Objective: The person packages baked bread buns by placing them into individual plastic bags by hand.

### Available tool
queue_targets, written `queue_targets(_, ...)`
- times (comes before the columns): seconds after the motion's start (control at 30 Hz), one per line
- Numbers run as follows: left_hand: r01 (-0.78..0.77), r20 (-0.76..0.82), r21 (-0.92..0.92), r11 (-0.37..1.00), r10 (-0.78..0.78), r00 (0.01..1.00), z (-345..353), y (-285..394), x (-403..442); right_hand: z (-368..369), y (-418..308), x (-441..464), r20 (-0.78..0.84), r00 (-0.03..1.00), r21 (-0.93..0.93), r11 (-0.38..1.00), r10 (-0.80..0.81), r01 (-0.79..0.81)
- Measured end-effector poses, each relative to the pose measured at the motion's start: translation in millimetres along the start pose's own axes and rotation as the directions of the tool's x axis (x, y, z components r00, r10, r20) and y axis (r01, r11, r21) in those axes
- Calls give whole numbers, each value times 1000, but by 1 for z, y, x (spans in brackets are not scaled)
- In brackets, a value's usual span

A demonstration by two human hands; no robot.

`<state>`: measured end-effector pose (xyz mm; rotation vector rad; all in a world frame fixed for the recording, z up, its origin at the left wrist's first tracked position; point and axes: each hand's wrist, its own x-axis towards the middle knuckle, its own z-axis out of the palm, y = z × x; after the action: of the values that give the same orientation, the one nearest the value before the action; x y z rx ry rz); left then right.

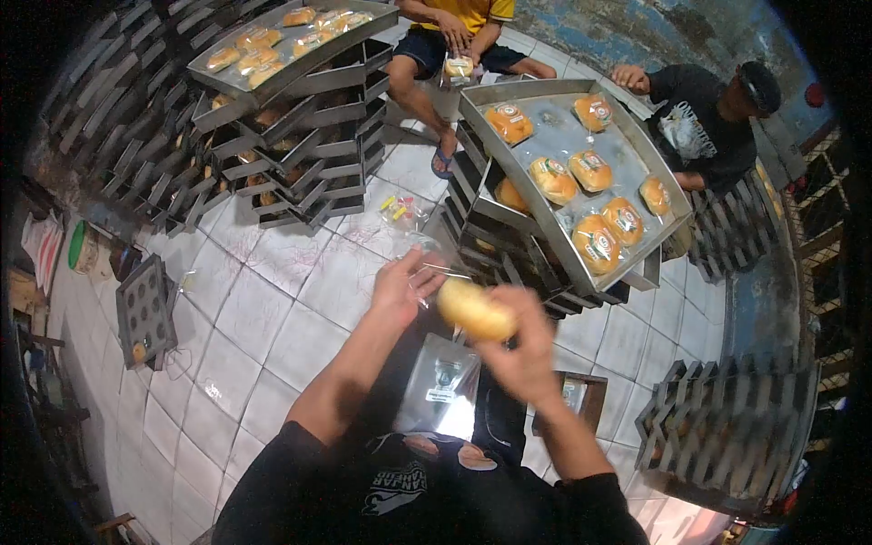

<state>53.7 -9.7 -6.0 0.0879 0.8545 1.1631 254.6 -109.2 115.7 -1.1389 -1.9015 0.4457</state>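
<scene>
My right hand (525,350), slightly smeared by motion, grips a golden bread bun (474,309) with no wrapper on it. Just left of the bun, my left hand (404,283) has a thin clear plastic bag (434,257) in its fingers; the bag's edges are hard to make out. Below both hands, a stack of flat clear bags with a printed label (440,386) lies on my lap. Ahead to the right, a metal tray (531,168) holds several buns in printed clear wrappers, such as the wrapped bun (595,243) at its near corner.
Stacked metal trays (309,127) with buns stand at the left. Tray stacks (727,431) are at the right. A person in yellow (500,11) handles a wrapped bun; another in black (695,113) sits by the tray. A muffin tin (145,309) lies on the tiled floor (272,313).
</scene>
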Motion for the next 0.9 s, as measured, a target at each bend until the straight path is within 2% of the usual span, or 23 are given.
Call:
queue_targets(0.03,0,99,76,997,-8,995,7,-3,-8,16,3,-20,35,996,52,996,-81,79)
queue_targets(0.07,14,117,80,997,-24,993,18,-7,-19,22,7,-29,44,990,-45,989,-136,138)
queue_targets(0.13,57,149,90,994,-70,986,37,-16,-41,27,27,-39,-102,989,-234,969,-103,77)
queue_targets(0.17,52,201,116,992,-74,977,29,-27,-37,26,26,-42,-172,983,-204,979,-63,27)
queue_targets(0.27,181,271,129,975,-210,939,45,-20,-78,21,-6,-29,-83,988,-337,937,-127,92)
queue_targets(0.3,199,253,139,970,-229,940,49,-15,-94,28,-6,-28,-47,996,-345,937,-76,56)
queue_targets(0.4,134,326,-8,991,-124,937,10,-5,-73,68,-13,-37,-7,999,-191,981,-41,39)
queue_targets(0.43,193,449,-57,979,-148,881,-13,4,-58,87,-13,-47,115,993,-153,988,-2,20)
queue_targets(0.53,-93,332,39,995,75,940,-31,-33,-60,106,1,-40,113,990,-356,927,-81,116)
queue_targets(0.57,-175,344,192,966,101,934,-7,-34,-93,104,14,-40,77,991,-333,934,-108,128)
queue_targets(0.6,-132,280,139,981,89,956,20,-33,-123,92,11,-31,199,979,-469,873,-38,130)
queue_targets(0.67,-224,306,125,966,178,935,-10,-39,-85,76,-5,-17,153,981,-389,904,-123,174)
queue_targets(0.77,87,356,-248,965,8,934,18,-14,-74,74,-4,0,171,983,-293,949,-68,117)
queue_targets(0.87,-202,184,-175,964,234,955,27,-50,-59,67,22,11,404,912,-459,878,69,137)
queue_targets(0.9,-220,198,-165,961,251,948,17,-56,-42,52,3,18,364,930,-338,938,53,79)
